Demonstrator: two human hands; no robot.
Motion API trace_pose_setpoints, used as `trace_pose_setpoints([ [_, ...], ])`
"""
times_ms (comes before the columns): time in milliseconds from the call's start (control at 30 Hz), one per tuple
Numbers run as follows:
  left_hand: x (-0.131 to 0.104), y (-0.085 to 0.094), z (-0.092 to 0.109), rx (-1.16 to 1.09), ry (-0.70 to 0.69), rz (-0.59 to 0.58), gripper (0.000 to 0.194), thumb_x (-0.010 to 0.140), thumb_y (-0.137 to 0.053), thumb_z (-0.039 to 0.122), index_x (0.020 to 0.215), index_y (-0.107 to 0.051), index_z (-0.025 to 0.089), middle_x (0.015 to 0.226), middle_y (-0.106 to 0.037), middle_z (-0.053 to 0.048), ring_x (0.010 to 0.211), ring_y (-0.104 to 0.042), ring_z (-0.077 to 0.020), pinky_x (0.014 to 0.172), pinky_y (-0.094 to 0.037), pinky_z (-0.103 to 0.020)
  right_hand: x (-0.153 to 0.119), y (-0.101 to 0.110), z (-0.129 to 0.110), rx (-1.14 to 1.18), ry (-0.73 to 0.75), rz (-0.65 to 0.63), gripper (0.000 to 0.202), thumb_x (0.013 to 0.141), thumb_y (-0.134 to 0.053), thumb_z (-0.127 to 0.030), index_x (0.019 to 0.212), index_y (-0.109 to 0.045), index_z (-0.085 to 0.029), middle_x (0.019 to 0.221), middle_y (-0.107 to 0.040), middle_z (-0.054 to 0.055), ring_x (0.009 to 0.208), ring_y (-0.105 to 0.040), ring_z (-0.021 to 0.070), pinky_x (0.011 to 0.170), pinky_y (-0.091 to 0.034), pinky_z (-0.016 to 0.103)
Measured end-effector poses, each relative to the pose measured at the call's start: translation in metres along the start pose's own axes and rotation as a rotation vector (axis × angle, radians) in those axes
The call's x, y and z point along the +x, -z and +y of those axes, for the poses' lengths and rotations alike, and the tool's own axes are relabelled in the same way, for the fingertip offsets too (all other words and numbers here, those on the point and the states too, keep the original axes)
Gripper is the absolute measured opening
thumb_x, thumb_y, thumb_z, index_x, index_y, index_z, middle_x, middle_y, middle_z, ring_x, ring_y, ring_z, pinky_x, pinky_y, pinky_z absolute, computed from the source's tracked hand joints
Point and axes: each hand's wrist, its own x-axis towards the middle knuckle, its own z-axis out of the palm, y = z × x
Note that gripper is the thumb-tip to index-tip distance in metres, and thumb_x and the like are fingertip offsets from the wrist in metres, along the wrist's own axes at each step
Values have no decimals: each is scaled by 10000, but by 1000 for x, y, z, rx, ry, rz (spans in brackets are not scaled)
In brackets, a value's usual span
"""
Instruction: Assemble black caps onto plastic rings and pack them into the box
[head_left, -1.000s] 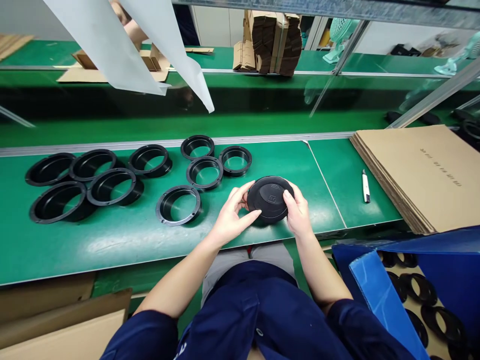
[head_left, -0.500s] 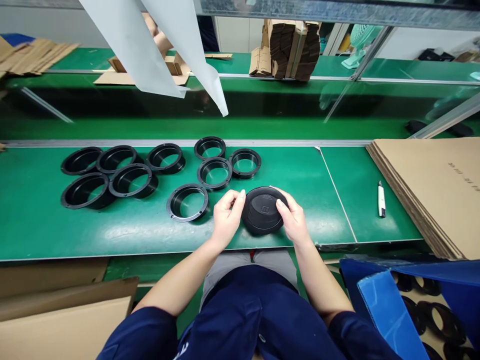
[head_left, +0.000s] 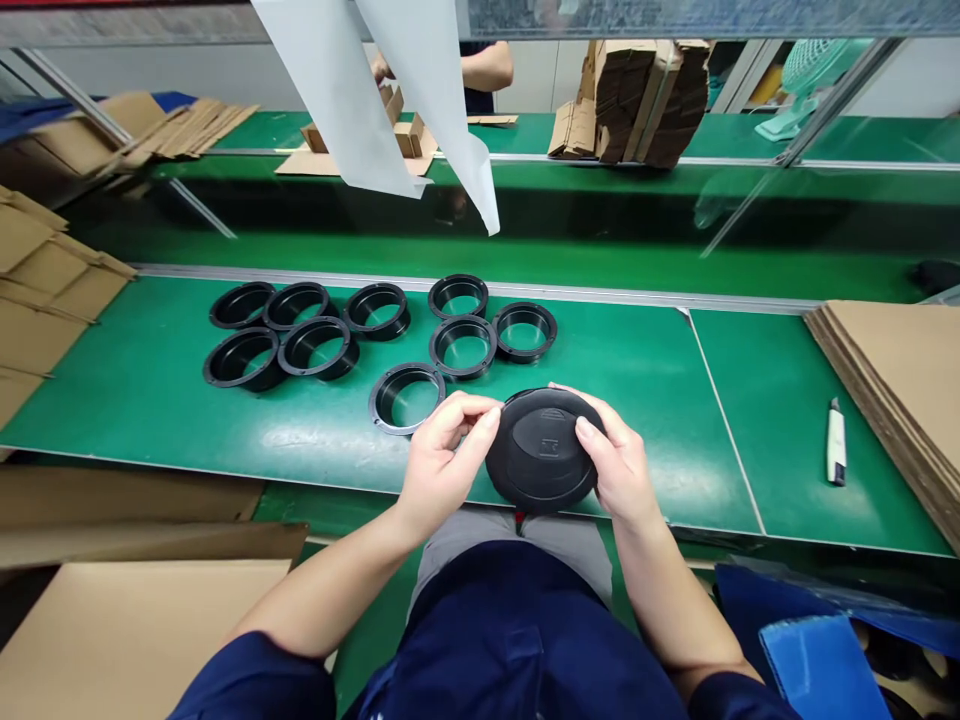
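Between my hands, over the front edge of the green bench, I see a round black cover [head_left: 546,455] with a raised oval and a small molded mark facing up. My right hand [head_left: 619,455] grips its right side, thumb on top and fingers underneath. At its upper left rim, my left hand [head_left: 454,455] pinches with thumb and forefinger. Whether another part sits under the cover is hidden. The nearest black flanged ring [head_left: 407,398] stands just behind my left hand. Several more such rings [head_left: 319,347] are spread over the left and middle of the bench.
A white cutter [head_left: 836,442] lies right of a pale line on the green bench [head_left: 645,400]. Flat cardboard [head_left: 892,400] is stacked at the right, a blue box [head_left: 821,660] below it. White paper strips [head_left: 450,120] hang ahead. Across the divider, a person's arm [head_left: 487,68] shows.
My view has shifted left, so the bench things appear farther right. The cover is closer to me and looks larger. Both hands keep their hold on its rim.
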Motion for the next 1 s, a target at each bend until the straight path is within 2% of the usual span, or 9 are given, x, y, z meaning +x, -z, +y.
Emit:
trace_pose_setpoints([
  [167, 1, 3, -6, 124, -92, -45, 162, 989, -650, 245, 1150, -666, 236, 941, -597, -35, 828, -592, -159, 748, -521, -269, 2, 1, -8, -124, 82, 24, 339, 1039, -597, -417, 1337, -684, -280, 1398, -622, 33, 1331, -554, 275, 1168, -448, 412],
  [267, -7, 2, -10, 347, -193, -118, 505, 949, -711, 370, 1404, -539, 234, 1280, -572, -155, 1169, -582, -288, 970, -539, -415, -3, -1, -2, -208, 1, 64, 389, 1012, -603, -487, 1317, -697, -264, 1377, -636, 44, 1308, -571, 297, 1151, -466, 432],
  [367, -21, 9, -3, 678, -350, -369, 852, 860, -758, 577, 1558, -403, 240, 1600, -311, -220, 1464, -317, -446, 1146, -386, -607, -11, -6, 15, -351, -165, 43, 514, 941, -618, -629, 1284, -720, -260, 1352, -652, 58, 1311, -563, 354, 1115, -494, 478],
  [467, -37, 32, 12, 993, -315, -571, 828, 855, -708, 653, 1558, -431, 314, 1657, -225, -169, 1511, -217, -464, 1075, -427, -622, -10, -23, 39, -458, -273, -134, 712, 830, -628, -771, 1298, -719, -243, 1352, -651, 91, 1306, -553, 427, 1055, -530, 516],
  [633, -82, 80, 41, 1145, -199, -590, 847, 830, -689, 668, 1559, -442, 315, 1609, -320, -147, 1490, -280, -431, 956, -506, -568, -23, -85, 43, -329, -392, -569, 697, 856, -615, -762, 1319, -692, -247, 1468, -565, 72, 1322, -555, 387, 893, -618, 345],
  [733, -107, 111, 52, 1152, -102, -541, 846, 815, -730, 544, 1568, -418, 318, 1564, -370, -164, 1387, -415, -413, 869, -533, -522, -30, -131, 25, -256, -398, -698, 719, 919, -563, -738, 1405, -626, -212, 1464, -567, 92, 1335, -550, 351, 987, -583, 333],
  [833, -130, 155, 64, 1085, 40, -415, 958, 725, -795, 491, 1573, -400, 283, 1483, -448, -177, 1305, -473, -413, 888, -536, -524, -23, -169, 18, -259, -305, -792, 689, 973, -500, -706, 1482, -560, -245, 1500, -535, 58, 1418, -466, 312, 1164, -450, 382],
  [900, -151, 195, 76, 1003, 151, -203, 1038, 673, -829, 483, 1574, -376, 238, 1470, -464, -183, 1343, -445, -412, 1021, -500, -539, -14, -182, 29, -320, -235, -847, 657, 938, -530, -726, 1417, -633, -289, 1482, -553, 29, 1423, -457, 325, 1171, -446, 415],
  [1000, -195, 270, 92, 951, 219, 290, 986, 726, -813, 423, 1569, -346, 217, 1536, -405, -174, 1438, -371, -382, 1211, -335, -526, -7, -181, 62, -422, -274, -910, 625, 845, -597, -769, 1217, -767, -296, 1284, -693, 59, 1224, -636, 375, 967, -616, 429],
])
